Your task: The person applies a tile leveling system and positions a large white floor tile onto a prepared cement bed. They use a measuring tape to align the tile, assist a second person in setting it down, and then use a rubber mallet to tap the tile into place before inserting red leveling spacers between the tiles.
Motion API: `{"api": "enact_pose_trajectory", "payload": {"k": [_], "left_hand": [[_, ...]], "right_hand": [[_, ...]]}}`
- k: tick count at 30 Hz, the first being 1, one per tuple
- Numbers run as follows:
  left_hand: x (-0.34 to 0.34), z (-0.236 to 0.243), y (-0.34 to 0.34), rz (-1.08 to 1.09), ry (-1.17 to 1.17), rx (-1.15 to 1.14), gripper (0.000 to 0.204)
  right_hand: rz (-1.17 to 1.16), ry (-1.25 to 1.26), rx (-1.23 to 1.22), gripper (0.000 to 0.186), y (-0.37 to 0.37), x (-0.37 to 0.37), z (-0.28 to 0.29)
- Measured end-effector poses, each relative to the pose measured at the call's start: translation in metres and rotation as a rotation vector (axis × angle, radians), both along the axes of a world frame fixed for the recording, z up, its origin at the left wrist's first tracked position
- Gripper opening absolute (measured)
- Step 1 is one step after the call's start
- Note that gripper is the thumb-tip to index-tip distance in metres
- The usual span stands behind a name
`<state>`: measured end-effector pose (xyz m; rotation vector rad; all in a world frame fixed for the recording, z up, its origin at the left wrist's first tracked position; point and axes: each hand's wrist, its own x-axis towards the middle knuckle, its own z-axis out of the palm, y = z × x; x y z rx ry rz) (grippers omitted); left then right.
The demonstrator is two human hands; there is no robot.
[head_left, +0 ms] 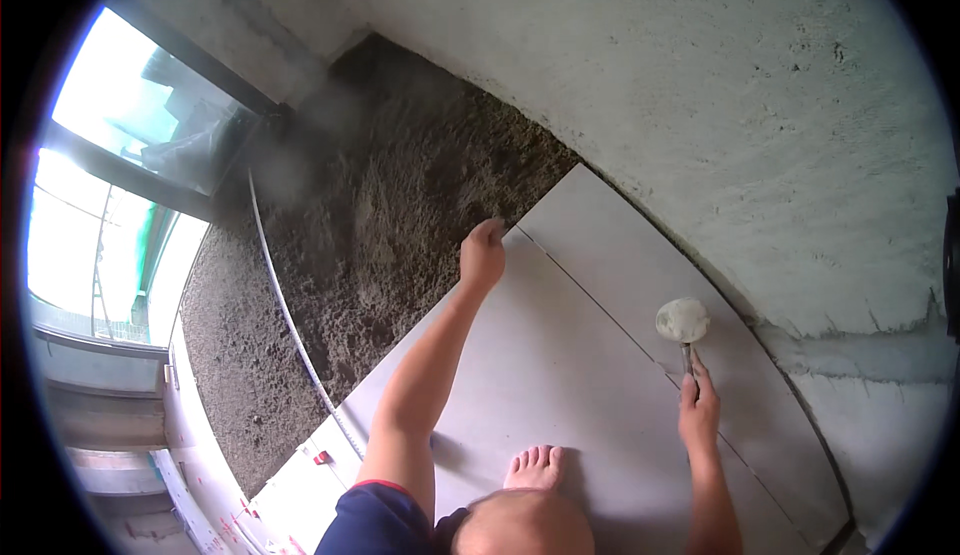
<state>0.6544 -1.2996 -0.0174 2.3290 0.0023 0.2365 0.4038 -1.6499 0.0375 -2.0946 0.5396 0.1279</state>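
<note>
Large pale tiles (590, 285) form the surface under me, with a thin dark seam between them. My left hand (483, 250) is at their far edge beside the seam, fingers curled; what they grip, if anything, is hidden. My right hand (700, 410) holds a white-headed rubber mallet (683, 320) by its handle over the tiles at the right. My bare foot (533, 468) rests on the tile at the bottom centre.
Rough dark mortar (380, 155) lies beyond the tiles, crossed by a long pale strip (277, 275). A bare plastered wall (720, 85) borders the right. A window (110, 85) and steps (105, 420) are at the left. A small red piece (321, 457) sits at the tile edge.
</note>
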Motion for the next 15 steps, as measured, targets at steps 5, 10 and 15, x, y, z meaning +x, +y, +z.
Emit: {"api": "enact_pose_trajectory", "payload": {"k": [5,10,15], "left_hand": [[0.032,0.005,-0.021,0.023,0.294,-0.065,0.035],[0.033,0.008,-0.015,0.005,0.395,-0.026,0.038],[0.039,0.01,-0.012,-0.021,0.43,-0.006,0.037]], "right_hand": [[0.028,-0.027,-0.041,0.04,0.005,-0.001,0.004],[-0.016,0.067,0.005,0.042,0.005,-0.004,0.003],[-0.045,0.121,0.047,0.042,0.005,-0.007,-0.004]]}}
